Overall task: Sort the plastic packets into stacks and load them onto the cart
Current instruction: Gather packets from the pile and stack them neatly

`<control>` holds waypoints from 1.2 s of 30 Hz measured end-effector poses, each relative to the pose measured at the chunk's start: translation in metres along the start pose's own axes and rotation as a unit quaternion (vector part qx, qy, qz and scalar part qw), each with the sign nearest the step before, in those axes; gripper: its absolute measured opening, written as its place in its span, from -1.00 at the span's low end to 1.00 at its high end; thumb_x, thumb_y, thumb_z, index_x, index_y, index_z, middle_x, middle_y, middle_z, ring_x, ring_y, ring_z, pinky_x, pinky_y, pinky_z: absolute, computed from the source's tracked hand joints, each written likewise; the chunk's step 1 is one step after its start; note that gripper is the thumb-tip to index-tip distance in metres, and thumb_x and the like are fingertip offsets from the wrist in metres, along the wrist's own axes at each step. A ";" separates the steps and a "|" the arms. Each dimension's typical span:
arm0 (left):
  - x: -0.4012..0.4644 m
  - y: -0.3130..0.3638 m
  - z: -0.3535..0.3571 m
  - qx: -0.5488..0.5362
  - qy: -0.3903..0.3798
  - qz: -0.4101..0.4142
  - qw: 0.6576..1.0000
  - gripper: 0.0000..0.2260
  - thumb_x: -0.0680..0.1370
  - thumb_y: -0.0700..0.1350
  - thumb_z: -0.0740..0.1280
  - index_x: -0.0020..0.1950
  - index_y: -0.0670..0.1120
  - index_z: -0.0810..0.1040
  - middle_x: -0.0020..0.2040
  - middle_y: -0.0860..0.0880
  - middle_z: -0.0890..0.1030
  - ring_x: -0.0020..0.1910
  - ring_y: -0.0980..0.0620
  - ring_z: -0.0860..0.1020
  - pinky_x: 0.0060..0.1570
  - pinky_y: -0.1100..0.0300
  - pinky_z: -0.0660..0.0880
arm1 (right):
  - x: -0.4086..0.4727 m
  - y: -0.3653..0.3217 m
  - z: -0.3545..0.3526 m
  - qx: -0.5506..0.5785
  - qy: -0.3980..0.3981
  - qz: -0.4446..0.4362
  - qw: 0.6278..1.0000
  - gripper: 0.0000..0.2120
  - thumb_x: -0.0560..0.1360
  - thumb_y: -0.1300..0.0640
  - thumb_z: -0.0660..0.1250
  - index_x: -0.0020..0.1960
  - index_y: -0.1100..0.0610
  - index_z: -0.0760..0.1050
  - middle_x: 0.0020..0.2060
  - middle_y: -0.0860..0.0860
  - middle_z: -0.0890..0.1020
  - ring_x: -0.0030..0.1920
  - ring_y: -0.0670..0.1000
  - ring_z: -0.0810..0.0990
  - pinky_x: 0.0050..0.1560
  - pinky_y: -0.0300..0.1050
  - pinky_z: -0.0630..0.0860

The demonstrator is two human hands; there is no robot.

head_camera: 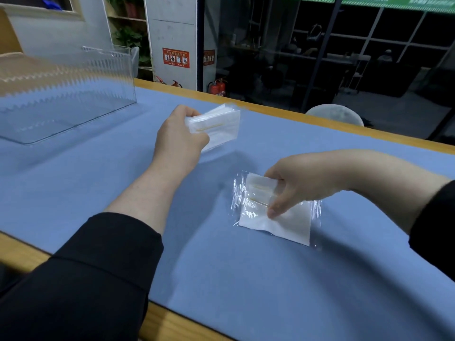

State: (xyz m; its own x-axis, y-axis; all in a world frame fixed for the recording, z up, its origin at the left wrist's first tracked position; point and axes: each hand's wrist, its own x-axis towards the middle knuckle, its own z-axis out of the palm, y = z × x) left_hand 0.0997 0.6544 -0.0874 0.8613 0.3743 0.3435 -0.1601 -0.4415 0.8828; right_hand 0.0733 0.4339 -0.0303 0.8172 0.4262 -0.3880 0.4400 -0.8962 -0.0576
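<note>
From the head view we counted two bundles of packets. Our left hand (181, 136) gripped one stack of packets (218, 126) above the blue table (98, 173), long axis running left to right. Our right hand (293, 190) pinched the second small bundle (261, 193) over one flat packet (283, 222) lying on the table. One clear bin (66, 94) stood far left.

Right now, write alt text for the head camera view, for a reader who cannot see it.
A person's left hand holds a stack of plastic packets above a blue table, while the right hand pinches a packet from a small pile on the table. A clear plastic bin stands at far left.
</note>
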 end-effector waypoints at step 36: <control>-0.177 0.144 0.224 -0.147 -0.164 -0.015 0.975 -0.69 0.63 0.19 0.27 -0.04 -0.03 0.59 -0.17 0.03 0.64 -0.13 0.01 0.59 -0.10 0.06 0.51 | -0.143 0.221 0.129 0.397 0.427 0.025 0.812 -0.37 0.43 0.07 0.54 0.32 -0.35 0.32 0.16 -0.25 0.47 0.15 -0.25 0.53 0.23 -0.32 0.43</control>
State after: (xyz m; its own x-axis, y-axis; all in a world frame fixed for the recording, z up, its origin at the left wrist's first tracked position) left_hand 0.0324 0.3419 -0.0926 0.9678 0.0802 0.2384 -0.2232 -0.1630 0.9610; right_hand 0.0054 0.1588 -0.1061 0.9359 0.0138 0.3520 0.2973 -0.5670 -0.7682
